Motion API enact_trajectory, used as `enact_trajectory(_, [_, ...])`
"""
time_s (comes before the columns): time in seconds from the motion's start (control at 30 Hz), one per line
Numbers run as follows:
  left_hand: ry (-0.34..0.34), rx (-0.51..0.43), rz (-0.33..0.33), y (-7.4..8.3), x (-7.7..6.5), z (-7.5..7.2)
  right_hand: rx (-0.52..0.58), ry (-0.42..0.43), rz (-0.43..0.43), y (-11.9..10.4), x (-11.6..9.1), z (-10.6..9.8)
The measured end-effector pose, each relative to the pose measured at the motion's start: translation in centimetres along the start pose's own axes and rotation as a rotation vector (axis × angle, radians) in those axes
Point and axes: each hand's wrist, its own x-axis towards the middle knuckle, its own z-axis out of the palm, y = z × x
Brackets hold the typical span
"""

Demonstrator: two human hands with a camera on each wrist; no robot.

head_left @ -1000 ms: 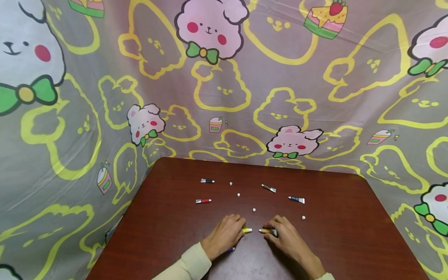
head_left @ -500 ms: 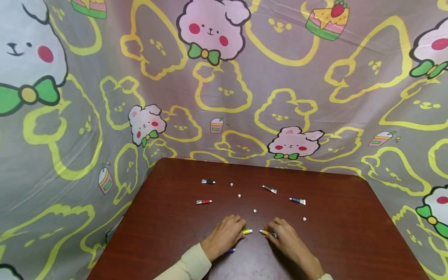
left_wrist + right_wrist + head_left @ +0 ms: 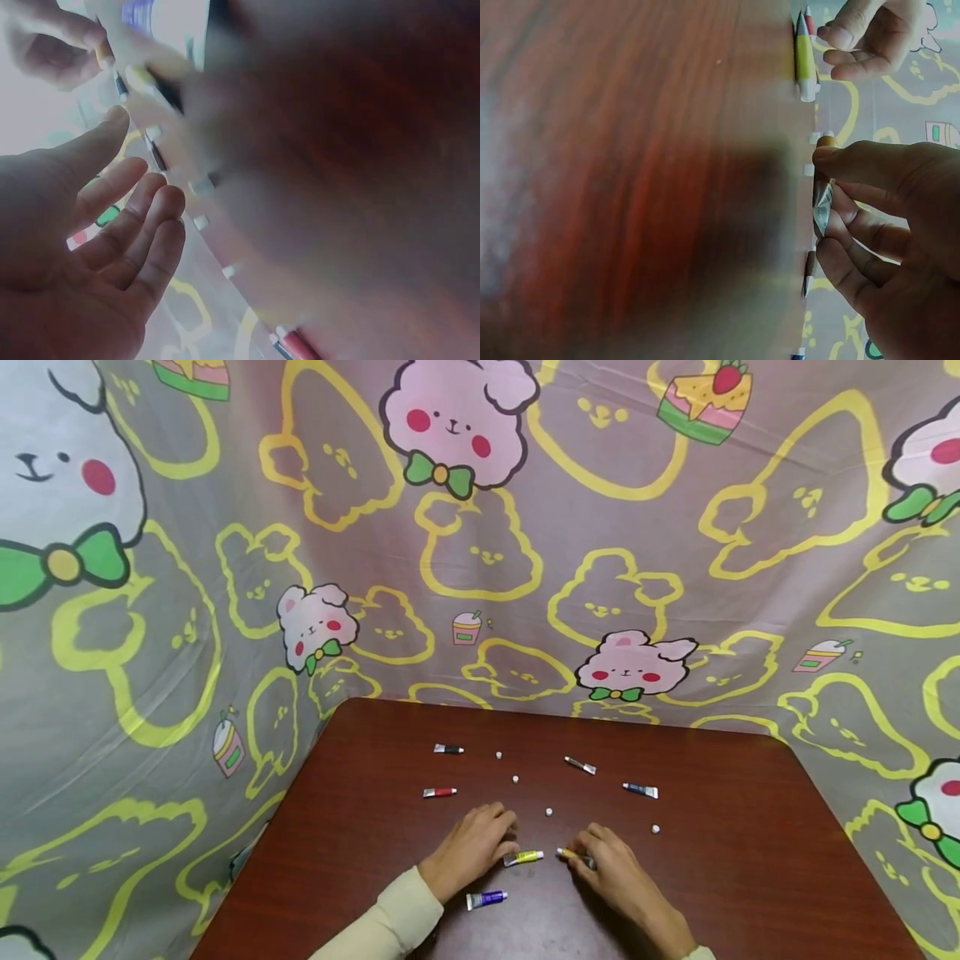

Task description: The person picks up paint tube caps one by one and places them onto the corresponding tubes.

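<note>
My left hand (image 3: 471,845) is just behind the yellow paint tube (image 3: 525,857), its fingers relaxed and holding nothing. In the left wrist view the same hand (image 3: 90,240) shows loosely bent fingers, apart from the tubes. The yellow tube lies on the table with its white cap to the right. To the right, my right hand (image 3: 617,870) pinches an ochre paint tube (image 3: 823,206) between thumb and fingers, its white-tipped end facing left. Part of that tube is hidden by the fingers. A purple paint tube (image 3: 487,900) lies nearer me, below the left hand.
Behind the hands lie a red tube (image 3: 439,792), a black tube (image 3: 448,749), a brown tube (image 3: 581,766) and a dark blue tube (image 3: 641,791). Several small white caps (image 3: 549,812) are scattered on the brown table (image 3: 360,860). Patterned cloth (image 3: 480,527) hangs around it.
My left hand has let go of the yellow tube and drawn back slightly to the left and away, uncovering that tube and the purple one. The right hand stays where it was.
</note>
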Motion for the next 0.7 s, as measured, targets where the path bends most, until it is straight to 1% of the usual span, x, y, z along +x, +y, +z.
enact_trajectory(0.27, [0.044,0.026,-0.022,-1.2,-0.1,-0.3,0.017,0.018,-0.025,-0.4,0.5,-0.5])
enact_trajectory(0.43, [0.036,0.034,-0.051,-1.5,-0.3,-0.1,0.013,0.021,-0.030,-0.6,0.7,-0.7])
enact_trajectory(0.5, [0.030,0.050,-0.059,-1.6,-0.4,0.0,0.012,0.024,-0.034,-0.8,0.8,-0.8])
enact_trajectory(0.7, [0.034,0.121,-0.033,-1.7,-0.7,0.3,0.019,0.028,-0.042,-1.2,0.8,-1.0])
